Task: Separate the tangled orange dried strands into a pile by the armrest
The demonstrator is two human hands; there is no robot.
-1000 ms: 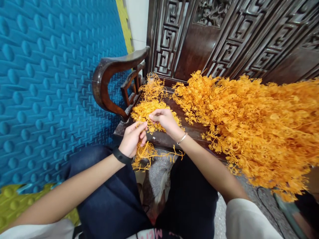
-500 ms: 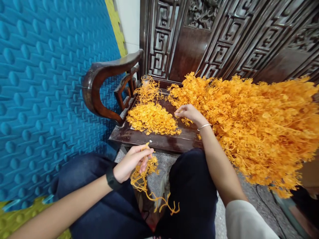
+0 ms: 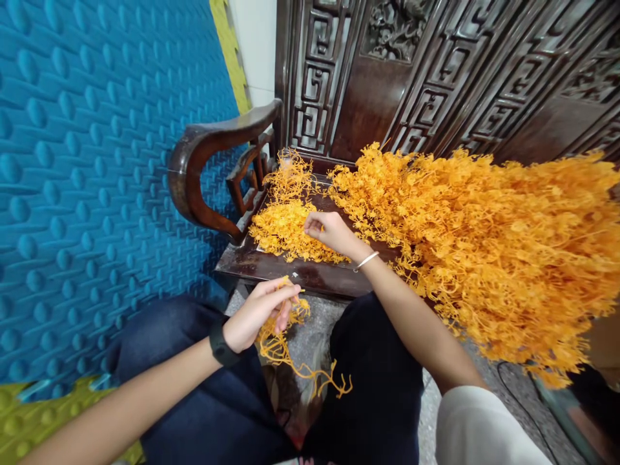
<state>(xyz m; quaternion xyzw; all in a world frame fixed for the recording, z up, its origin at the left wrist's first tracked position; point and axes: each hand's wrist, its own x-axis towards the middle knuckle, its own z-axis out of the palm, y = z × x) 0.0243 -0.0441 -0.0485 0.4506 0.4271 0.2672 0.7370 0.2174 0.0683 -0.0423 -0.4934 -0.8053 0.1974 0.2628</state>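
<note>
I log the blue textured mat (image 3: 97, 161) as the largest thing in my head view, filling the left side, with yellow-green edging. The carved dark wood back (image 3: 371, 97) spans the upper right. Below it, the large orange heap (image 3: 489, 239) of fine branching stems covers the right side and spills past the front edge of the wooden seat (image 3: 329, 279). I note the operator's dark trousers (image 3: 179, 374) at the bottom, knees apart before the seat. The curved armrest (image 3: 181, 177) stands at the seat's left end. Beside it lies the small orange pile (image 3: 281, 226), denser and apart from the heap at its front, with a looser tangle (image 3: 290, 175) of stems just behind. Left hand (image 3: 264, 307): in front of the seat edge, thumb and fingers closed together on orange stems (image 3: 275, 352), which trail down and rightward between the knees. Right hand (image 3: 332, 232): over the right part of the small pile, fingers curled in toward the thumb; I cannot tell whether anything is between them, nor whether they touch the pile. Smaller items: black wristband (image 3: 223, 344), left wrist; pale bracelet (image 3: 367, 261), right wrist; white scrap (image 3: 295, 275) on the seat's front edge.
</note>
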